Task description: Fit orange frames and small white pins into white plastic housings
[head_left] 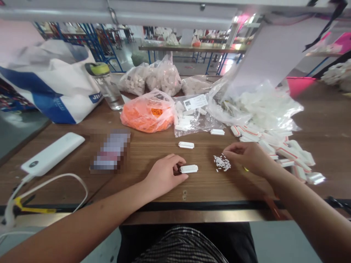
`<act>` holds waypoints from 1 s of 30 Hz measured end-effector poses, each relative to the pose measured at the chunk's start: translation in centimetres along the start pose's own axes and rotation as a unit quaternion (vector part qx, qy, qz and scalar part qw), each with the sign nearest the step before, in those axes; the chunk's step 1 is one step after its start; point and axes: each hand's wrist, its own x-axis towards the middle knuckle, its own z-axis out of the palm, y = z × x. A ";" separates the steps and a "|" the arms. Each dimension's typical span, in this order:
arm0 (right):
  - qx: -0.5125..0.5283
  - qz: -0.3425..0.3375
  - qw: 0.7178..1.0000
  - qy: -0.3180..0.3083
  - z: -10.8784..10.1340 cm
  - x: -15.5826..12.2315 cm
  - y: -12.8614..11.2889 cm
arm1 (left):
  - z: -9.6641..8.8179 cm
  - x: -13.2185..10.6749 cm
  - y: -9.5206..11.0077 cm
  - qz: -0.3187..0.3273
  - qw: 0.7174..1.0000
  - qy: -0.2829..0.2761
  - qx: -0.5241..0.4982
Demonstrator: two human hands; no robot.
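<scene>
My left hand [163, 176] rests on the wooden table, thumb and fingers curled round the left end of a white plastic connector housing [189, 168]. Rows of small holes face up on that housing. To the right lies a loose pile of tiny white plastic pins [222, 163]. My right hand [248, 157] is at the pile's right edge with its thumb and fingertips pinched together; whatever is between them is too small to make out. A second white housing [186, 145] lies farther back, and another housing [217, 132] sits near the clear bag.
Many white and red-edged housings [290, 151] are heaped at right, under plastic bags [265, 106]. Behind stand an orange-filled bag [149, 113], a clear bag [192, 117] and a water bottle [108, 87]. A power bank [53, 153] with a cable and a blurred flat item [111, 150] lie left.
</scene>
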 end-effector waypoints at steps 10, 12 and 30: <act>0.031 -0.192 0.976 -0.102 6.5 -1.4 -7.6 | 0.9 -0.7 -0.4 0.028 0.999 0.037 0.009; 0.040 -0.190 0.975 -0.107 6.6 -1.2 -7.3 | 0.9 -0.6 -0.5 0.036 0.998 0.040 0.010; -0.123 -0.340 0.932 -0.027 6.7 -2.2 -7.2 | 0.8 0.0 -0.5 0.007 0.999 0.031 0.004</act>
